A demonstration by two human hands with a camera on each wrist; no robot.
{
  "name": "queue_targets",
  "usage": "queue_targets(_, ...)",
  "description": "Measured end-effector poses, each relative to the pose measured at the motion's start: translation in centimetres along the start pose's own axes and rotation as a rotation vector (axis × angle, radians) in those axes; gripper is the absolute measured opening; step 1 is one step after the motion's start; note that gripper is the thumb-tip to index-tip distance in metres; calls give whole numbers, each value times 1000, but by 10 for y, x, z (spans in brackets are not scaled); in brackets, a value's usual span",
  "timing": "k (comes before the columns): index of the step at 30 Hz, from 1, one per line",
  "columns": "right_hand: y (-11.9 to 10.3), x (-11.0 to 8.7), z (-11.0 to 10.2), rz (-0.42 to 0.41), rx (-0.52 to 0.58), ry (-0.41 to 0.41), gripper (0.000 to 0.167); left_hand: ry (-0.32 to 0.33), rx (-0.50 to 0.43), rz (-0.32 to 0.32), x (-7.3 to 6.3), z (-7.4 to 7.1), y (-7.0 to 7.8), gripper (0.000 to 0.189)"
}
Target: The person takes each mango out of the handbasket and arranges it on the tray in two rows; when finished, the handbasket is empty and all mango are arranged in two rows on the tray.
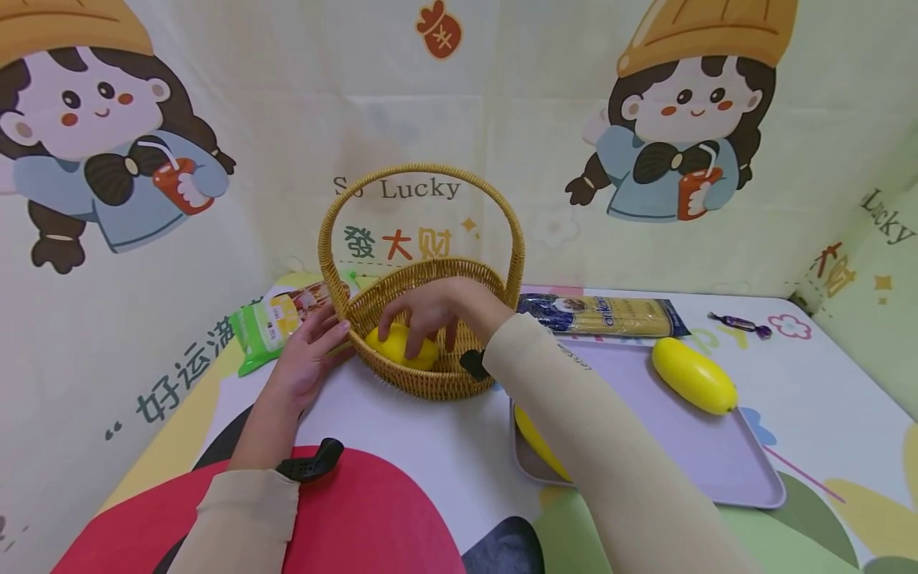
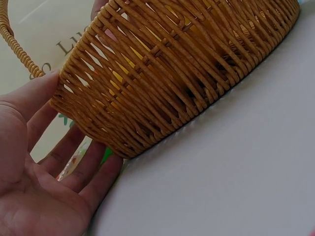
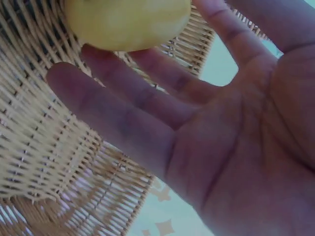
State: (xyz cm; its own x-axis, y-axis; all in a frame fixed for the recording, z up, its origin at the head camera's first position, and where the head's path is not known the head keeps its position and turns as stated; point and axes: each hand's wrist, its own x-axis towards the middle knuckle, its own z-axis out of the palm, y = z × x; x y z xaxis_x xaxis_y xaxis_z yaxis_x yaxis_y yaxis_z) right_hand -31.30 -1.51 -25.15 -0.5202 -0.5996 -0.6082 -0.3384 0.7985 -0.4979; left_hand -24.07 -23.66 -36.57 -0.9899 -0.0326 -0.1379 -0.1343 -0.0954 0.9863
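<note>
A wicker basket (image 1: 445,388) with a tall arched handle stands on the table. My left hand (image 1: 310,363) rests against its left side; in the left wrist view its thumb touches the rim and the extended fingers lie along the wall. Inside the basket, my right hand (image 1: 437,311) reaches down over a smooth, oval yellow fruit (image 1: 394,344) and holds it with fingertips and thumb. In the right wrist view, the palm is apart from the fruit (image 3: 128,24), and the little finger lies clear of it. The fruit's underside is hidden by the basket wall.
Right of the basket lies a lilac tray (image 1: 645,446) with a long yellow fruit (image 1: 694,376); another yellow fruit (image 1: 538,442) is partly behind my right sleeve. A pasta packet (image 1: 610,316) and a purple-wrapped sweet (image 1: 742,324) lie behind. A green snack packet (image 1: 268,327) is at left.
</note>
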Motion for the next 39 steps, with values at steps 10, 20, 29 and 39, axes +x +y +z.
queue_targets(10,1,2,3,-22,-3,2,44,-2,2,3,1,-1,-2,71)
queue_targets(20,3,3,6,-46,-8,27,44,-3,4,11,-1,-1,0,69)
queue_targets(29,13,-1,6,-36,-37,85,75,0,11,0,0,0,0,67)
queue_targets(39,21,-15,1,-48,-19,160,71,-3,12,12,0,-1,0,68)
